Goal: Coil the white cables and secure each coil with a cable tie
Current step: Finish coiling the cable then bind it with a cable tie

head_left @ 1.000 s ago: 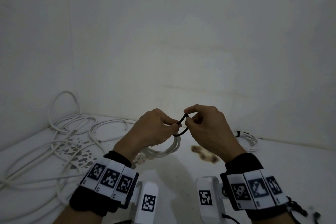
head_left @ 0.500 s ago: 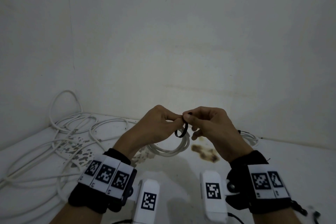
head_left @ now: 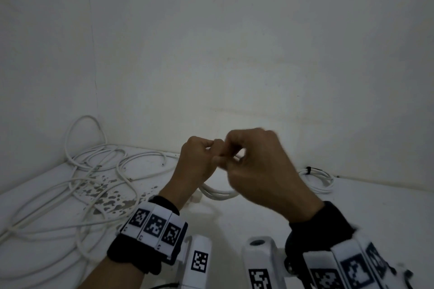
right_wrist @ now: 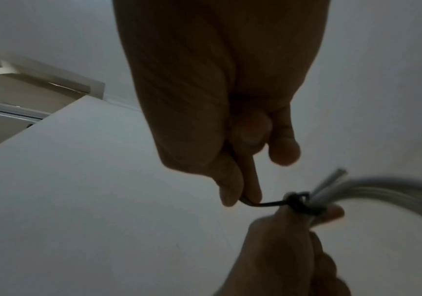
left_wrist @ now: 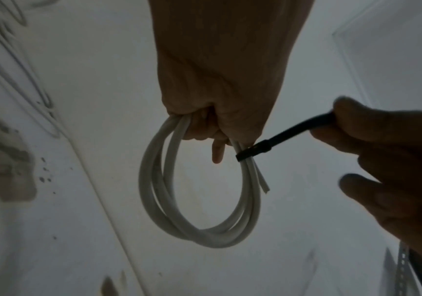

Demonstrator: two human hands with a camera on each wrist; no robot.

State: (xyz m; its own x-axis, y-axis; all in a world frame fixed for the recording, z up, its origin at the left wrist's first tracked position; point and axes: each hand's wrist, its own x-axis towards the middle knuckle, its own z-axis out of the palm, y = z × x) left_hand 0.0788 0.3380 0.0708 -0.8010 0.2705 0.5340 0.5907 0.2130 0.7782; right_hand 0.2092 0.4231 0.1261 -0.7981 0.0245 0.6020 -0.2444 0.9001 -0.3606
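My left hand (head_left: 199,162) grips the top of a small white cable coil (left_wrist: 194,224), which hangs below the fist as a loop (head_left: 217,192). A black cable tie (left_wrist: 260,149) is cinched round the coil strands just beside my left fingers. My right hand (head_left: 256,166) pinches the tie's tail (right_wrist: 255,203) between thumb and fingers and holds it taut, away from the coil (right_wrist: 382,188). In the head view the hands meet above the table and the tie is hidden behind them.
A tangle of loose white cables (head_left: 82,183) covers the table's left side over a stained patch. A coil with a black tie (head_left: 317,178) lies at the back right by the wall. White walls close the corner behind.
The tie's wide loop has drawn tight round the coil strands. My right hand has turned over and pulled the tail to the right; the hands now sit closer together.
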